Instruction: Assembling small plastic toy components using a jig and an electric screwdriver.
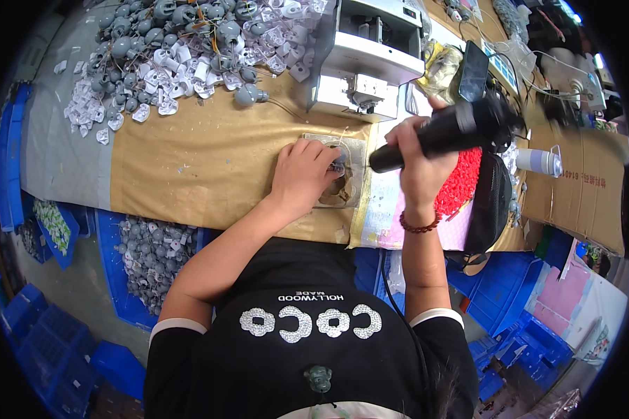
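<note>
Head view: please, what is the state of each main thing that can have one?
Left hand, fingers bent over the square plate
Right hand, closed around the black tool
Black tool, gripped, narrow end pointing left
Phone, screen dark
Grey bulb-shaped parts, heaped loose
Red pieces, heaped
Blue crate, holding similar grey parts

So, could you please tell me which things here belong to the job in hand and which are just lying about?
Seemingly part of the job: black tool in the right grip; pale plate under the left grip; heaped grey rounded parts.

Likely just lying about: phone; bottle; black pouch.
</note>
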{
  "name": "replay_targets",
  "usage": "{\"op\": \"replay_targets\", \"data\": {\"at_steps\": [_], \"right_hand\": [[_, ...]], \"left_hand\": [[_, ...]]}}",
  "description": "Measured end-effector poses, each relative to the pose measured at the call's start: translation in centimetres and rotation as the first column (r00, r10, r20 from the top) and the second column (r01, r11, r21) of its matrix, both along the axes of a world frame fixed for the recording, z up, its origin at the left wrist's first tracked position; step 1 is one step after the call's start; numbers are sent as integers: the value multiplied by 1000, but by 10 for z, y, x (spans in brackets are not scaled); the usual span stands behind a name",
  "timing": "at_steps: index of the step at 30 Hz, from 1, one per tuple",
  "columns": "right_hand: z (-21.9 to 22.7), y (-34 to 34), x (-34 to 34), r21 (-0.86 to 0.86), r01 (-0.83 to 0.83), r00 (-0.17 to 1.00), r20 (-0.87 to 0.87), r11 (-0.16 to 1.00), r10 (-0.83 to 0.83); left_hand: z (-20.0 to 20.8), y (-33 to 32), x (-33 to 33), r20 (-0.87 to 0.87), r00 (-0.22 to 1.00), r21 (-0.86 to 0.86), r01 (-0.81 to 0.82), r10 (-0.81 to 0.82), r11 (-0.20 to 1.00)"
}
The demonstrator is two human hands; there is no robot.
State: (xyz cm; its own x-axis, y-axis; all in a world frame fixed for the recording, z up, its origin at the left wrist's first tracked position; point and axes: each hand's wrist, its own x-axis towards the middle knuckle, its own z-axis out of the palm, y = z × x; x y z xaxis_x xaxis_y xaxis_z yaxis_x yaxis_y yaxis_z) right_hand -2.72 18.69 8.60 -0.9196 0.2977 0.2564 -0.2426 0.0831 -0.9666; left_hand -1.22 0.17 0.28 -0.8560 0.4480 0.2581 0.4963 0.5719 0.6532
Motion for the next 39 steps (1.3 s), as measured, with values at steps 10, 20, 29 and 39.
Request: {"op": "replay_targets", "data": {"at_steps": [10, 20, 29, 39], "right_hand": [[-70, 77, -12, 318, 152, 955, 197, 936, -222], [-58, -1, 38, 810, -249, 930, 48, 530, 364], [-55, 7, 29, 928, -262, 843, 87, 264, 530], [-44, 8, 15, 961, -272, 789, 197, 44, 582]], "left_hand": [[2, -1, 0, -4, 999, -20, 41, -41, 999], [-1, 1, -1, -54, 998, -14, 13, -14, 1000], [0, 1, -1, -21, 1000, -5, 8, -8, 1000], [1, 1, -2, -5, 1000, -19, 18, -18, 1000]]}}
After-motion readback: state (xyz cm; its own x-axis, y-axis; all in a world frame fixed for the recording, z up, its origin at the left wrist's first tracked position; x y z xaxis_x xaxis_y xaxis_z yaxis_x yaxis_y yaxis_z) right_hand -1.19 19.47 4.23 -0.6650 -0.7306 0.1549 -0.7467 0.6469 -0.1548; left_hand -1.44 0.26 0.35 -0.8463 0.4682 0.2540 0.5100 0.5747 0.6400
